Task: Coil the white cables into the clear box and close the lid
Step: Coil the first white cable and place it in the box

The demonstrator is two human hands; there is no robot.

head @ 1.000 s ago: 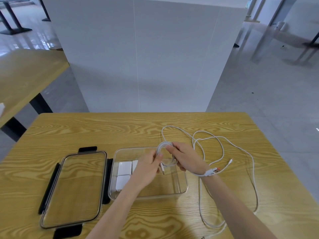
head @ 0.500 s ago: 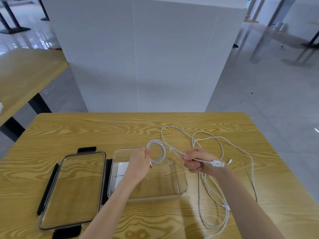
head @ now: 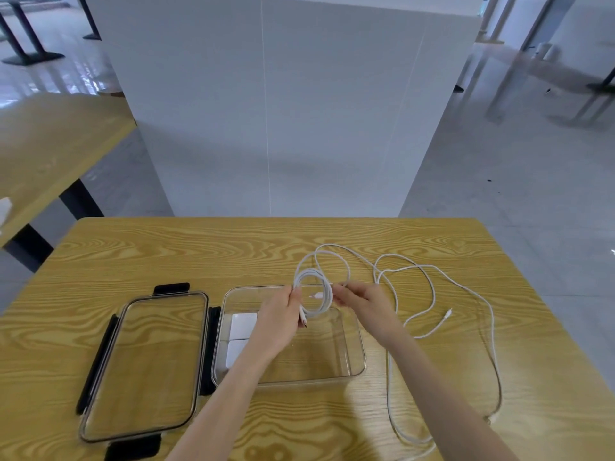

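- Wood-grain counter (head: 166,247) fills the lower half of the frame, with a big white partition (head: 266,111) behind it and shiny grey floor on both sides.
- Clear box (head: 352,331) sits open at centre, white chargers (head: 241,331) tucked in its left end, probably so the right side stays free for cable.
- Lid (head: 143,367) lies flat just left of the box, black latches out, handy for closing later.
- Left hand (head: 283,324) has its grip pinched on the coil (head: 314,294) right above the box, so the finished loops can go straight down.
- Right hand (head: 362,302) has its grip closed on the strand at the coil's right edge, looks like it's feeding it round.
- Loose cable (head: 432,294) sprawls at right of the frame, still to coil.
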